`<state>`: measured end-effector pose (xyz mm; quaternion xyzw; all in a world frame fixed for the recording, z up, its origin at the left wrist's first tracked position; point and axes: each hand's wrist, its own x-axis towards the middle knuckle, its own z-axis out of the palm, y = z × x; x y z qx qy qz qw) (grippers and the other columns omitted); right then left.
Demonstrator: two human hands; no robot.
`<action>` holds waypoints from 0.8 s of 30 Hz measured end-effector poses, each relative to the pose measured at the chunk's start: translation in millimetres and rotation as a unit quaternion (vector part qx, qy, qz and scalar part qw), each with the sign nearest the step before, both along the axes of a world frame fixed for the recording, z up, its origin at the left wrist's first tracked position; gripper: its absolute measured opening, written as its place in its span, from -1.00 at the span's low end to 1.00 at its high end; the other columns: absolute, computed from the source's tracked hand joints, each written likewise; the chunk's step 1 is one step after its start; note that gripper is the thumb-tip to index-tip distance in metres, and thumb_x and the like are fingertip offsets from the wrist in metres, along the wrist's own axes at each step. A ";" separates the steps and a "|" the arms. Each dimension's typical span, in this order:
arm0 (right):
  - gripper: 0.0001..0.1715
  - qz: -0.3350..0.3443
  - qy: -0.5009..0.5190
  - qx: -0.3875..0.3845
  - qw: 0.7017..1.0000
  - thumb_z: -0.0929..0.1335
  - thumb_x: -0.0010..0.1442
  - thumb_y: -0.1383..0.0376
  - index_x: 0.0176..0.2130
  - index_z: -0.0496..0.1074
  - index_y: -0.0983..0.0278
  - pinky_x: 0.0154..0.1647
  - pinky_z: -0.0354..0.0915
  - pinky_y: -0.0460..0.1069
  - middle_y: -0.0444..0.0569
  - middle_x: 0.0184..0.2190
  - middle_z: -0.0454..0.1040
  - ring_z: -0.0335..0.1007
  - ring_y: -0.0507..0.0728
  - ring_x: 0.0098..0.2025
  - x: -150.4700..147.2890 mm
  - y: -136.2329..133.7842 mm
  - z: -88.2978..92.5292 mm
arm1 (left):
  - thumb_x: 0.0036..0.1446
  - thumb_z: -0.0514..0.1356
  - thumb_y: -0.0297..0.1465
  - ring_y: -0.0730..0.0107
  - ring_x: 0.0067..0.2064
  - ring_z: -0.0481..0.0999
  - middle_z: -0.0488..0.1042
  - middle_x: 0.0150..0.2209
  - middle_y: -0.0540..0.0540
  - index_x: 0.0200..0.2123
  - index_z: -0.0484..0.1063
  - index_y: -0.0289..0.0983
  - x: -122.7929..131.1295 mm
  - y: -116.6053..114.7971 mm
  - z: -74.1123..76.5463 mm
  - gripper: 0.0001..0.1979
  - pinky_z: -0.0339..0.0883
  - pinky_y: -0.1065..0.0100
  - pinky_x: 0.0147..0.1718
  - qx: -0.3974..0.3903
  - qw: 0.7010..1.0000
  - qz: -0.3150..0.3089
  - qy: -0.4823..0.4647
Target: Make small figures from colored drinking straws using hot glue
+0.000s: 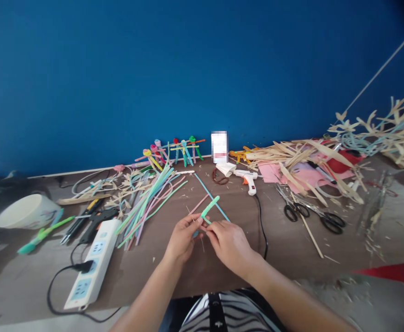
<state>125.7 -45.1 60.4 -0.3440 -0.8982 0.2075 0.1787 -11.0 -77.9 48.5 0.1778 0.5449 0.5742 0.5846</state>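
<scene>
Between my two hands is a green pipe cleaner point(210, 208), bent and twisted into a thicker upright part. My left hand point(184, 234) pinches its lower end with thumb and fingers. The fingertips of my right hand point(230, 240) are closed on the green strand coming off to the right. A bit of blue shows under my left fingers; what it belongs to is hidden. Just beyond my hands, a blue pipe cleaner point(204, 186) and a pink pipe cleaner point(199, 204) lie on the brown table point(167, 267).
A pile of coloured pipe cleaners point(149, 203) lies left, near a white power strip point(96, 263) and a white bowl point(29, 212). A white glue gun point(250, 180) trails its cord at right, beside scissors point(321, 216). Small pipe-cleaner figures point(184, 152) stand by the blue wall.
</scene>
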 end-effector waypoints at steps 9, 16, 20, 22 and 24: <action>-0.81 0.035 -0.004 -0.089 0.995 0.22 0.13 0.30 -0.45 0.35 0.27 -0.45 0.05 -0.11 -0.11 -0.51 0.43 0.31 0.02 -0.45 16.8 1.7 17.0 | -0.23 0.30 -0.37 0.66 -0.59 0.30 0.38 -0.58 0.01 -0.45 0.44 -0.36 -0.8 -1.7 -2.9 -0.78 0.13 0.62 -0.63 0.002 1.000 0.023 -0.011; -0.89 -0.008 0.072 -0.207 0.976 0.26 0.06 0.29 -0.32 0.27 0.25 -0.43 0.12 -0.12 -0.13 -0.42 0.43 0.34 0.02 -0.42 10.2 19.2 10.6 | -0.15 0.23 -0.36 0.58 -0.58 0.29 0.37 -0.63 0.02 -0.39 0.45 -0.34 4.8 -3.3 8.7 -0.79 0.13 0.56 -0.60 0.032 0.993 -0.021 0.112; -0.84 -0.010 0.025 -0.138 0.990 0.23 0.08 0.36 -0.25 0.24 0.26 -0.39 0.12 -0.10 -0.09 -0.38 0.42 0.35 0.05 -0.37 8.0 11.7 5.5 | -0.11 0.18 -0.38 0.50 -0.54 0.31 0.41 -0.57 -0.02 -0.38 0.47 -0.35 5.1 -4.0 14.1 -0.80 0.18 0.48 -0.53 0.053 0.961 -0.033 0.270; -0.78 -0.011 -0.015 -0.088 0.996 0.22 0.08 0.38 -0.19 0.23 0.26 -0.36 0.11 -0.08 -0.04 -0.34 0.42 0.35 0.08 -0.33 9.3 8.0 9.9 | -0.09 0.15 -0.39 0.45 -0.52 0.33 0.44 -0.54 -0.04 -0.40 0.48 -0.33 3.4 -4.6 16.0 -0.82 0.20 0.45 -0.49 0.060 0.937 -0.040 0.341; -0.77 -0.002 -0.061 -0.056 0.997 0.21 0.10 0.38 -0.18 0.23 0.27 -0.38 0.10 -0.07 -0.01 -0.33 0.42 0.36 0.10 -0.32 10.5 6.4 16.6 | -0.09 0.14 -0.41 0.40 -0.46 0.37 0.46 -0.50 -0.05 -0.43 0.48 -0.30 2.0 -4.9 16.4 -0.85 0.20 0.43 -0.42 0.080 0.913 -0.048 0.398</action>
